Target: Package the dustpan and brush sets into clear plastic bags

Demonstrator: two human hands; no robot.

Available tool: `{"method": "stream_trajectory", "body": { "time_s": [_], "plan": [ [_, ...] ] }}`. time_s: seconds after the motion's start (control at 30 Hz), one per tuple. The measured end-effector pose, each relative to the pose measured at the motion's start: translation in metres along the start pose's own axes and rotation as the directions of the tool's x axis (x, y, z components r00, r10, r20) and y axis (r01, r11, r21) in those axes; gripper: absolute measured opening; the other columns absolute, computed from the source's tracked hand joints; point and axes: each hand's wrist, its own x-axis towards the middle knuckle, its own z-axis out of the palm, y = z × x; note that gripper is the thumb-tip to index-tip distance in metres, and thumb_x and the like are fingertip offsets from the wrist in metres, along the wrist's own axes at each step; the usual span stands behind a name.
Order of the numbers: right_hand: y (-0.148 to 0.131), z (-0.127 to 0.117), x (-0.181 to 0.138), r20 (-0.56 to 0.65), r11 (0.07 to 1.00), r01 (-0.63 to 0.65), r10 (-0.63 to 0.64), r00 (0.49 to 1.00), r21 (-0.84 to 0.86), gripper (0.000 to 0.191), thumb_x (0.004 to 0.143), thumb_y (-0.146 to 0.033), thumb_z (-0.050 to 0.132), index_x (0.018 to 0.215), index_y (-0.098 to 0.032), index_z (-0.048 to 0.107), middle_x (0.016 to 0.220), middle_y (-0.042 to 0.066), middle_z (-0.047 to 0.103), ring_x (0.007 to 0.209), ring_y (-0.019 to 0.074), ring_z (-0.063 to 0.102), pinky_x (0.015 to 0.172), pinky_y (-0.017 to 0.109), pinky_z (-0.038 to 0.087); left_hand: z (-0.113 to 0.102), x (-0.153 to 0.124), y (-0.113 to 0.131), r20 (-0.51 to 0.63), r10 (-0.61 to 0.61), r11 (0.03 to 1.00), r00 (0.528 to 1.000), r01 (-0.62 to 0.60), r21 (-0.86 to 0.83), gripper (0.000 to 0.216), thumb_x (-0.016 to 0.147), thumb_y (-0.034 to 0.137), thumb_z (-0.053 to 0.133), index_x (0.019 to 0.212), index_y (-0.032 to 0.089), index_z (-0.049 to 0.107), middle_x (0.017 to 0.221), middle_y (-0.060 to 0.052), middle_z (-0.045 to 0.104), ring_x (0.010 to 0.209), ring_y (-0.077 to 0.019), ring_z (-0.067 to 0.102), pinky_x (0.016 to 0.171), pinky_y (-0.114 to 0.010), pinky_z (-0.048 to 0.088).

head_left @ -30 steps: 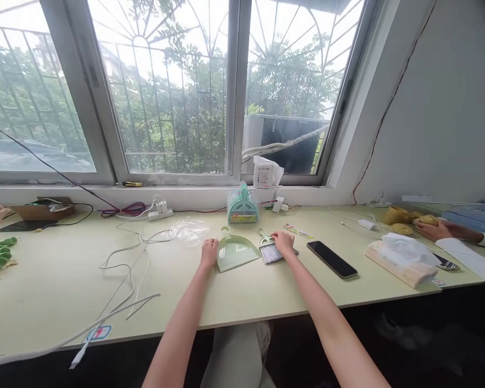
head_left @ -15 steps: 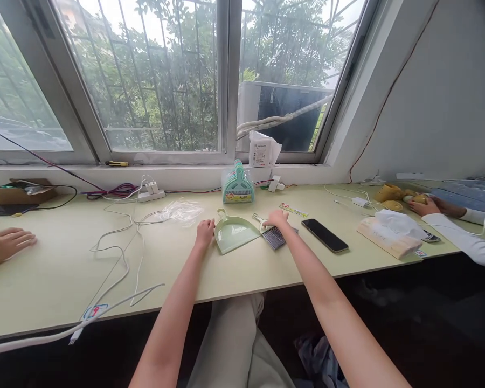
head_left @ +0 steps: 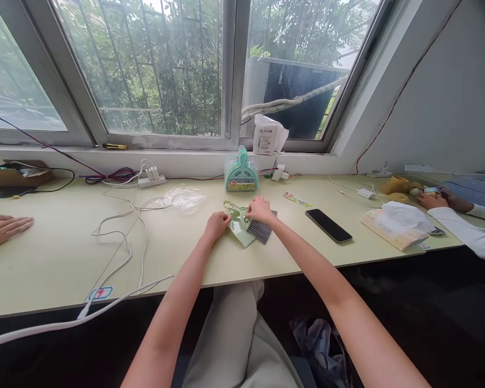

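A pale green dustpan [head_left: 241, 235] lies on the table in front of me, its left edge pinched by my left hand [head_left: 217, 225]. My right hand [head_left: 260, 209] grips a small hand brush [head_left: 260, 231] with a green handle and dark grey bristles. The brush overlaps the right side of the dustpan, its bristles pointing toward me and to the right. Fingers hide part of the brush's handle. Behind them, against the wall, stands a packaged stack of green dustpan sets [head_left: 241, 175].
Right of my hands lie a printed label strip [head_left: 297, 199], a black phone [head_left: 328, 226] and a tissue pack [head_left: 394, 226]. Clear plastic wrap [head_left: 185, 199] and white cables [head_left: 125, 253] are on the left. Other people's hands rest at both far sides.
My right hand has brought the brush left, over the dustpan. My left hand and the dustpan have shifted slightly right, and the dustpan has turned. The view has tilted down a little.
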Motion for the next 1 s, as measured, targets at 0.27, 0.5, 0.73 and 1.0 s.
{"method": "stream_trajectory", "body": {
  "time_s": [0.27, 0.5, 0.73, 1.0],
  "plan": [
    [-0.012, 0.012, 0.008, -0.035, 0.992, 0.034, -0.030, 0.999, 0.123, 0.021, 0.078, -0.042, 0.070, 0.082, -0.022, 0.076, 0.108, 0.010, 0.056, 0.112, 0.0276, 0.042, 0.089, 0.038, 0.034, -0.004, -0.008, 0.021, 0.137, 0.167, 0.985, 0.976, -0.161, -0.057, 0.045, 0.088, 0.037, 0.043, 0.049, 0.019, 0.057, 0.073, -0.006, 0.065, 0.069, -0.0164, 0.057, 0.068, -0.027, 0.039],
    [-0.006, 0.019, 0.003, -0.131, 0.973, 0.181, -0.163, 0.978, 0.141, 0.010, 0.081, -0.031, 0.069, 0.088, -0.029, 0.075, 0.112, 0.005, 0.058, 0.112, 0.0239, 0.043, 0.090, 0.038, 0.031, -0.011, -0.012, 0.027, -0.038, 0.281, 0.957, 0.959, -0.277, 0.087, 0.016, 0.081, 0.025, 0.056, 0.091, 0.022, 0.068, 0.112, -0.008, 0.062, 0.108, -0.0251, 0.053, 0.087, -0.033, 0.043],
    [-0.002, 0.024, 0.006, -0.147, 0.967, 0.211, -0.190, 0.971, 0.144, 0.011, 0.080, -0.031, 0.071, 0.089, -0.028, 0.076, 0.109, 0.006, 0.060, 0.109, 0.0240, 0.045, 0.087, 0.036, 0.033, -0.016, -0.008, 0.010, 0.138, 0.318, 0.925, 0.938, -0.339, 0.174, 0.034, 0.080, 0.001, 0.045, 0.099, 0.024, 0.062, 0.110, -0.010, 0.061, 0.111, -0.0238, 0.052, 0.103, -0.039, 0.035],
    [0.003, 0.032, 0.007, -0.174, 0.944, 0.296, -0.270, 0.947, 0.146, 0.012, 0.083, -0.025, 0.067, 0.092, -0.023, 0.075, 0.109, 0.007, 0.061, 0.107, 0.0219, 0.048, 0.089, 0.033, 0.038, -0.007, -0.007, 0.013, 0.146, 0.301, 0.937, 0.942, -0.320, 0.137, 0.034, 0.080, 0.000, 0.043, 0.100, 0.021, 0.060, 0.107, -0.012, 0.059, 0.111, -0.0255, 0.049, 0.096, -0.037, 0.042]
  ]
}}
